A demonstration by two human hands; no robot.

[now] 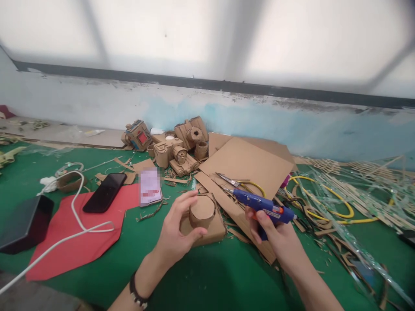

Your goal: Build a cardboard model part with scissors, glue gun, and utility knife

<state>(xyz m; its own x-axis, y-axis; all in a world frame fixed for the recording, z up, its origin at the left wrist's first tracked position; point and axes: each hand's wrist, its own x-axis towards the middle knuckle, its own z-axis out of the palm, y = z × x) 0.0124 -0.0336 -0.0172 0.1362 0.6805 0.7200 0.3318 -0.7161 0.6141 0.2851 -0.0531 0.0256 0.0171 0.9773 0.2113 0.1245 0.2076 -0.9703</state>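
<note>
My left hand (181, 224) curls round a short cardboard cylinder (202, 211), thumb in front and fingers at the back left. The cylinder stands upright on a flat cardboard box (210, 235) on the green table. My right hand (267, 226) grips a blue glue gun (261, 202), its nozzle pointing left, above and to the right of the cylinder and apart from it. Behind the nozzle, a pair of scissors (240, 182) with yellow handles lies on cardboard sheets (246, 162).
Several cardboard camera models (175, 151) stand by the wall. A black phone (104, 193), red paper (74, 235), a dark box (26, 224) and a white cable (78, 207) are at left. Cardboard scraps (304, 211) and a yellow cord (337, 218) lie at right.
</note>
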